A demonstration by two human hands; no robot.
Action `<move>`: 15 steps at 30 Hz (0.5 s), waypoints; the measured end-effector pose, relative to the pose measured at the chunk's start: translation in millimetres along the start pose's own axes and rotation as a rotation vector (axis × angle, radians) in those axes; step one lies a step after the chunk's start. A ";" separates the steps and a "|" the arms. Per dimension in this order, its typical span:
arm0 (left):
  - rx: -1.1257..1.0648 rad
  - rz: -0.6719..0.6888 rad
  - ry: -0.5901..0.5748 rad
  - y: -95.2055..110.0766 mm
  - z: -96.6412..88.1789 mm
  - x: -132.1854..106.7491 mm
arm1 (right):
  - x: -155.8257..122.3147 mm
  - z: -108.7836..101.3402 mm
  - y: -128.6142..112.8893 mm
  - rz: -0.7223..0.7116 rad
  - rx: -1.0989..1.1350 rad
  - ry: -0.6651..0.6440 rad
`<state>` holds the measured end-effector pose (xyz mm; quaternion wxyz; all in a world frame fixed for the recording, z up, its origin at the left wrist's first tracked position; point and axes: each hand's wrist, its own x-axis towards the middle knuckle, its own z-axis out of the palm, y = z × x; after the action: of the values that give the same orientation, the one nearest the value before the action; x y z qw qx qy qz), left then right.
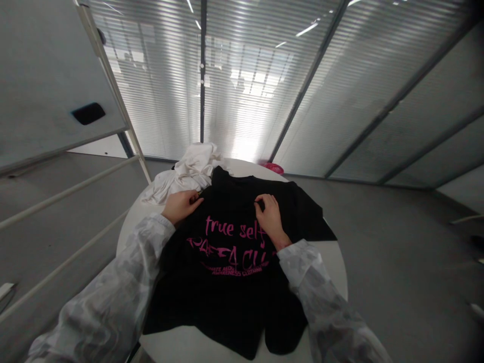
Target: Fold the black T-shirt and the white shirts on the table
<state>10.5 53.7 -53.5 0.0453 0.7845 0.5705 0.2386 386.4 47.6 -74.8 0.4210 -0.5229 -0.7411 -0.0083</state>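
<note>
A black shirt (227, 307) with pink lettering on its front lies spread over a white round table (185, 348). One sleeve reaches out past the right side of the lettering. My left hand (182, 205) is closed at the shirt's upper left edge, thumb and fingertips pinching the black cloth beside a small yellowish spot. On the upper right part of the shirt, my right hand (269, 217) is bent with thumb and forefinger drawn together on the fabric. It covers the end of the top line of print.
A heap of white cloth (196, 164) lies at the table's far left. Behind the table's far edge shows a pink basket-like thing (274, 168). A whiteboard on a pale frame (68, 194) stands at the left, and glass partitions with blinds (245, 101) rise behind.
</note>
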 end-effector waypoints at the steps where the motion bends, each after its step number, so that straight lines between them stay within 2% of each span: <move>1: -0.009 0.004 0.002 0.4 -0.6 -0.2 | 0.8 -0.5 0.2 0.017 0.031 0.044; 6: -0.039 0.100 -0.061 1.3 -6.6 -1.6 | 2.2 -5.0 -0.9 0.144 0.104 0.193; 10: -0.051 0.110 -0.096 1.1 -11.5 -2.8 | 2.1 -7.1 -2.7 0.167 0.072 0.271; 12: -0.069 0.124 -0.137 1.0 -12.2 -3.0 | 1.8 -6.1 -1.6 0.163 0.067 0.275; 15: -0.086 0.158 -0.196 0.8 -10.5 -2.6 | 1.3 -3.9 1.5 0.157 0.069 0.212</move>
<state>6.1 49.0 -44.8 0.1153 0.8440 0.4889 0.1879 389.9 47.5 -72.1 0.5140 -0.5608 -0.6491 -0.0051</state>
